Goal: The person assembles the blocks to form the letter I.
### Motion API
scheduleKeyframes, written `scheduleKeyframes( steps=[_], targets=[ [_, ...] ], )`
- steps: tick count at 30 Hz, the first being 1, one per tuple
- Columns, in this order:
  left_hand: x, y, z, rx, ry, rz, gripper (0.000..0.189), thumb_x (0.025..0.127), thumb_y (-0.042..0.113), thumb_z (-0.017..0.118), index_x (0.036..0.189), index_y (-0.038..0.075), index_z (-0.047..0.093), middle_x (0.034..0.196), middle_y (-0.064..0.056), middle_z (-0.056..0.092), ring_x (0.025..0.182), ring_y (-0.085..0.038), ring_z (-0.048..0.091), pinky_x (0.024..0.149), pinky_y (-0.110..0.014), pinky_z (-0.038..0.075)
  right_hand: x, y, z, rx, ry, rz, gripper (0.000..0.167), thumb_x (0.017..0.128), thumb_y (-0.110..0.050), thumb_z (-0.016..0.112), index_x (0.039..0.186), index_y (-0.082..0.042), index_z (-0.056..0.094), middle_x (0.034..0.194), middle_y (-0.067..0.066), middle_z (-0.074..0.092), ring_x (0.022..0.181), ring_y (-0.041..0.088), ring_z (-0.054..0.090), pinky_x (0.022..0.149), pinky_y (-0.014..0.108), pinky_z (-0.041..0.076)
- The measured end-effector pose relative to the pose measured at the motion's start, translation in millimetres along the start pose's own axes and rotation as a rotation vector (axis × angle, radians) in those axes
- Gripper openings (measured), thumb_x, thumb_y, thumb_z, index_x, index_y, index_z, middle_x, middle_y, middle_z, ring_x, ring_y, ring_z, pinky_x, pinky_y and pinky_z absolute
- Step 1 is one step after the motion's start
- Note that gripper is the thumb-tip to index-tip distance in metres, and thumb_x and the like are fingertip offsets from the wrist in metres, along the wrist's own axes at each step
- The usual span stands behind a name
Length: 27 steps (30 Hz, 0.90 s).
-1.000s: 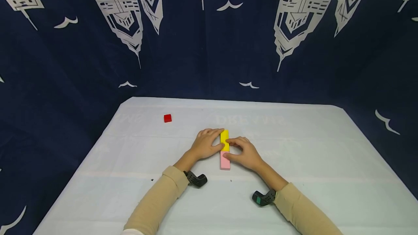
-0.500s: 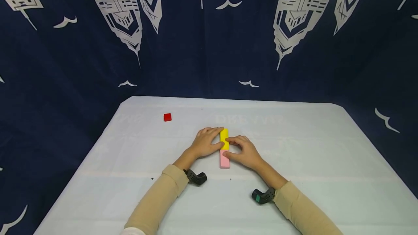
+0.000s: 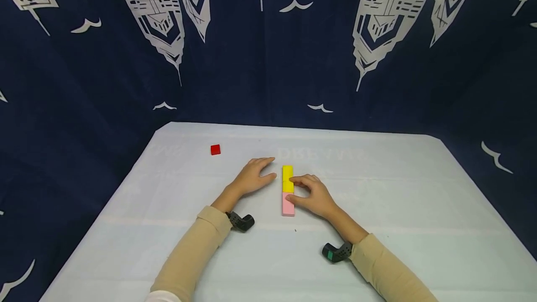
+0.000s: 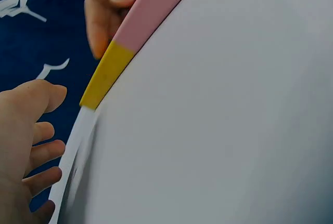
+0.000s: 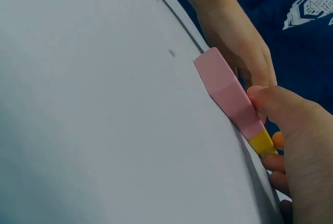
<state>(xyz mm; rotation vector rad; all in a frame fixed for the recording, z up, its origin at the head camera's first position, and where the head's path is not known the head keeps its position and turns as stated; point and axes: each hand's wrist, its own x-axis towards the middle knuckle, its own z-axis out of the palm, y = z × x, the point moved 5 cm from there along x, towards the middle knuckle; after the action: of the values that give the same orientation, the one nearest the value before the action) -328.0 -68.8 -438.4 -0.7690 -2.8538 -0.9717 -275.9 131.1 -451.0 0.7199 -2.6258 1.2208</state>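
Observation:
A yellow block [image 3: 287, 172] and a pink block [image 3: 288, 208] lie end to end in one straight row on the table, the yellow at the far end. A faint line crosses the yellow part, perhaps a seam between two pieces. My right hand [image 3: 316, 196] rests against the row from the right. Its thumb [image 5: 270, 96] touches the pink block, and a fingertip touches the yellow. I see no grip round either block. My left hand [image 3: 250, 178] is a little left of the row, apart from it, with fingers extended and nothing held.
A small red block [image 3: 215, 149] lies toward the back left of the white table [image 3: 377, 190]. A dark blue curtain [image 3: 268, 69] with white building prints hangs behind the table. Each wrist wears a black camera band [image 3: 241, 223].
My left hand has come off the yellow block and moved left. My right hand stays at the row, and the blocks look unmoved.

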Motion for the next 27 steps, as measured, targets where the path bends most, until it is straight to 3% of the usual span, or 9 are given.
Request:
scheduleKeyframes(
  steps=[6, 12, 27],
  targets=[
    [-2.8, -22.3, -24.3, -0.018, 0.084, -0.061, 0.053, 0.095, 0.032, 0.06, 0.141, 0.007, 0.052, 0.141, -0.01, 0.053, 0.133, -0.03, 0.042, 0.111, -0.043, 0.032, -0.5, 1, -1, 0.004, 0.01, -0.009, 0.051, 0.077, -0.029, 0.083, 0.12, -0.008, 0.068, 0.108, 0.002, 0.066, 0.1, 0.019, 0.056, 0.088, 0.038, 0.048],
    [-7.3, -39.6, -43.6, -0.022, 0.101, -0.121, 0.053, 0.095, 0.032, 0.059, 0.142, 0.008, 0.051, 0.143, -0.01, 0.051, 0.135, -0.03, 0.039, 0.112, -0.045, 0.03, -1.3, 0, -1, 0.012, 0.015, -0.025, 0.051, 0.077, -0.03, 0.083, 0.12, -0.008, 0.068, 0.108, 0.002, 0.066, 0.101, 0.02, 0.056, 0.088, 0.04, 0.047],
    [-14.6, -70.6, -73.7, 0.012, 0.183, -0.217, 0.05, 0.096, 0.026, 0.059, 0.14, 0.006, 0.052, 0.139, -0.014, 0.054, 0.133, -0.033, 0.041, 0.11, -0.047, 0.031, -1.0, 1, 0, 0.01, 0.01, -0.014, 0.051, 0.077, -0.03, 0.083, 0.121, -0.008, 0.067, 0.107, 0.0, 0.066, 0.1, 0.018, 0.055, 0.087, 0.038, 0.048]
  ],
)
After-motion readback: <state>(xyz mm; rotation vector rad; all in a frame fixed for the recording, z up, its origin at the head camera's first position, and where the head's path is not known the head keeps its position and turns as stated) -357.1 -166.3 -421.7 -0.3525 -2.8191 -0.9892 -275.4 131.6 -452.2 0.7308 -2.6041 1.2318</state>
